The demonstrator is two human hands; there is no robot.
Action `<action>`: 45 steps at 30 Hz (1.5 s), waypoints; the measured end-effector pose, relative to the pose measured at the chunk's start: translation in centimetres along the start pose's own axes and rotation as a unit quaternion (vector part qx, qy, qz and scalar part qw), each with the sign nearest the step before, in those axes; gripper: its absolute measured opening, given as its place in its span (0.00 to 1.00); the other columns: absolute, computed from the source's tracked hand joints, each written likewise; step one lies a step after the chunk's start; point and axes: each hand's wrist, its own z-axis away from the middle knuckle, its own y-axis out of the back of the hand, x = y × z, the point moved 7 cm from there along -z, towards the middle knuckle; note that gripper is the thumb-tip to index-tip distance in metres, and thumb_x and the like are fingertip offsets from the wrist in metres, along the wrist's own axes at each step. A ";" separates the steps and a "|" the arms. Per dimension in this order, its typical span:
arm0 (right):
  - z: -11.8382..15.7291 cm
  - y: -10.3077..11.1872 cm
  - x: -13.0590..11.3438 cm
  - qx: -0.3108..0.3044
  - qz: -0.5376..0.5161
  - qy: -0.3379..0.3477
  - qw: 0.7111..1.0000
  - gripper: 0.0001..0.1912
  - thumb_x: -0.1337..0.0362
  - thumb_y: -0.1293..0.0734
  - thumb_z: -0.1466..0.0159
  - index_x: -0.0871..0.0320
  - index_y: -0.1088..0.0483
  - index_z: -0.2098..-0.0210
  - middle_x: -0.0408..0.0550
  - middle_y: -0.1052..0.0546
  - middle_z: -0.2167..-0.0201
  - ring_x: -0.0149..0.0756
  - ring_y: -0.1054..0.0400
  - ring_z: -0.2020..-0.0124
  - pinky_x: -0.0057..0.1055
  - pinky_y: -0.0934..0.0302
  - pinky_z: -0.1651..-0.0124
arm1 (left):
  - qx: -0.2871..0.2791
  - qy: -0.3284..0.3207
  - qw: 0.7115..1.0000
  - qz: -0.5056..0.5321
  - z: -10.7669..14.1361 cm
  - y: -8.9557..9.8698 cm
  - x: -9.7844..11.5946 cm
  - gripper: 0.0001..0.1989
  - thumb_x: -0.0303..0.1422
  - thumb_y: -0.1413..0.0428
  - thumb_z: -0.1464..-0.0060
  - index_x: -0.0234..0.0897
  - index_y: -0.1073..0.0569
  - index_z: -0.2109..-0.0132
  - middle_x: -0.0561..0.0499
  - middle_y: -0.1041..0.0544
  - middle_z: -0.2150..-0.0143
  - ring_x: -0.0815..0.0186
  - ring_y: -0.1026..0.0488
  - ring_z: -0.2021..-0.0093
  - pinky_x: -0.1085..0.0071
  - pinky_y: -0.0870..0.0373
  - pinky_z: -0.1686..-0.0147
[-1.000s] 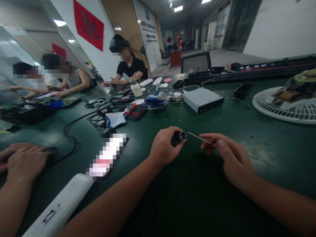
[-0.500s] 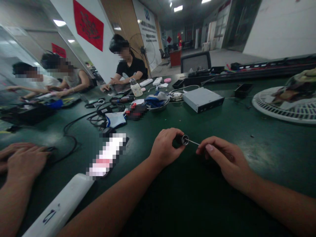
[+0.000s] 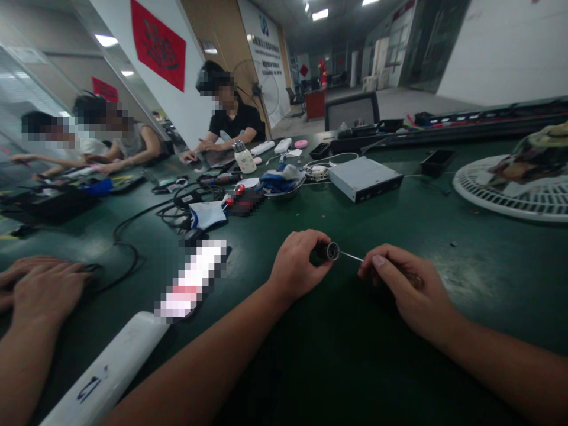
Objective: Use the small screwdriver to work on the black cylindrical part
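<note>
My left hand (image 3: 298, 265) pinches a small dark cylinder (image 3: 329, 251) with a bright metal ring at its open end. My right hand (image 3: 410, 284) holds a thin metal rod (image 3: 350, 256) between thumb and fingers. The rod's tip meets the ringed end of the cylinder, though I cannot tell whether it goes inside. Both hands are raised a little above the dark green workbench (image 3: 390, 355), and the left fingers hide most of the cylinder's body.
Another person's hand (image 3: 44, 284) rests at the lower left, beside a long white object (image 3: 110, 367) and a pixelated item (image 3: 195, 278). Black cables (image 3: 126, 236), a metal bowl (image 3: 284, 190), a silver box (image 3: 366, 178) and a round white grille (image 3: 510, 198) lie further along the bench.
The rod has swung down, and its tip has moved from above the cylinder to the ringed end. My hands have drawn slightly closer together.
</note>
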 end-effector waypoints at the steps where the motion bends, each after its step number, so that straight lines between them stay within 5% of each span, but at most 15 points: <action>1: 0.0 -0.1 -0.1 -0.002 -0.006 0.000 1.000 0.12 0.60 0.39 0.28 0.54 0.27 0.64 0.43 0.24 0.68 0.32 0.32 0.67 0.28 0.38 0.64 | -0.003 -0.003 1.000 0.000 0.0 0.0 0.0 0.11 0.30 0.38 0.48 0.38 0.29 0.57 0.51 0.22 0.60 0.63 0.27 0.60 0.64 0.32 0.58; 9: 0.3 -0.5 -0.5 -0.051 -0.008 0.002 0.999 0.12 0.59 0.40 0.28 0.55 0.26 0.63 0.45 0.24 0.68 0.33 0.32 0.67 0.30 0.39 0.66 | -0.011 -0.009 1.000 -0.004 0.0 0.0 0.1 0.12 0.28 0.38 0.50 0.38 0.29 0.57 0.51 0.22 0.59 0.63 0.27 0.59 0.64 0.33 0.58; 17: 0.1 0.0 0.1 0.000 0.014 -0.003 1.000 0.13 0.60 0.40 0.28 0.55 0.27 0.65 0.44 0.24 0.68 0.33 0.31 0.66 0.30 0.38 0.64 | -0.019 -0.009 1.000 -0.003 0.0 -0.3 -0.1 0.11 0.29 0.39 0.48 0.39 0.29 0.57 0.51 0.22 0.60 0.63 0.27 0.59 0.64 0.33 0.57; 24: 0.3 -0.5 -0.3 -0.052 0.010 -0.004 0.999 0.13 0.59 0.40 0.28 0.55 0.27 0.64 0.44 0.25 0.69 0.33 0.32 0.68 0.30 0.40 0.67 | -0.021 -0.012 1.000 -0.001 0.0 -0.4 -0.1 0.12 0.28 0.39 0.50 0.38 0.28 0.57 0.50 0.22 0.60 0.62 0.27 0.60 0.63 0.32 0.58; 31: 0.0 0.0 0.1 0.001 0.025 -0.009 1.000 0.14 0.60 0.41 0.28 0.56 0.28 0.66 0.45 0.25 0.70 0.34 0.30 0.67 0.31 0.38 0.65 | -0.028 -0.009 1.000 -0.002 0.0 -0.5 -0.1 0.12 0.28 0.39 0.50 0.39 0.28 0.57 0.50 0.22 0.59 0.63 0.27 0.59 0.63 0.33 0.58; 38: 0.2 -0.7 0.1 -0.057 0.003 -0.003 0.998 0.14 0.59 0.41 0.28 0.56 0.27 0.64 0.45 0.25 0.70 0.35 0.31 0.68 0.32 0.39 0.67 | -0.022 -0.012 1.000 -0.002 0.0 -0.7 -0.3 0.12 0.27 0.39 0.51 0.38 0.28 0.58 0.50 0.22 0.60 0.62 0.27 0.60 0.64 0.32 0.58; 45: 0.0 -0.2 0.3 -0.009 0.015 -0.006 1.000 0.14 0.60 0.41 0.28 0.56 0.29 0.66 0.44 0.26 0.71 0.35 0.31 0.68 0.32 0.39 0.65 | -0.033 -0.017 0.999 -0.002 0.0 -0.7 -0.1 0.11 0.30 0.39 0.48 0.39 0.29 0.57 0.51 0.22 0.60 0.63 0.27 0.59 0.64 0.33 0.58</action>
